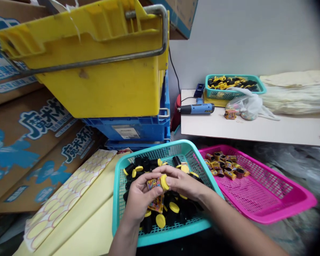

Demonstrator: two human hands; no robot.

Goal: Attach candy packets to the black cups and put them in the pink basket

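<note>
Over a teal basket (117,199) full of small black bottles with yellow caps (173,209), both my hands meet. My left hand (140,197) is closed around a colourful printed label strip (156,202) and the bottle it wraps. My right hand (182,183) pinches the same bottle at its yellow cap (164,182). To the right, a pink basket (266,199) holds several bottles that carry labels (225,167).
Sheets of round yellow stickers (69,192) lie left of the teal basket. Yellow (101,67) and blue crates (133,128) stack behind, beside cardboard boxes (29,135). A white shelf (256,129) carries a blue tool (197,108), a plastic bag (245,105) and another teal basket (233,85).
</note>
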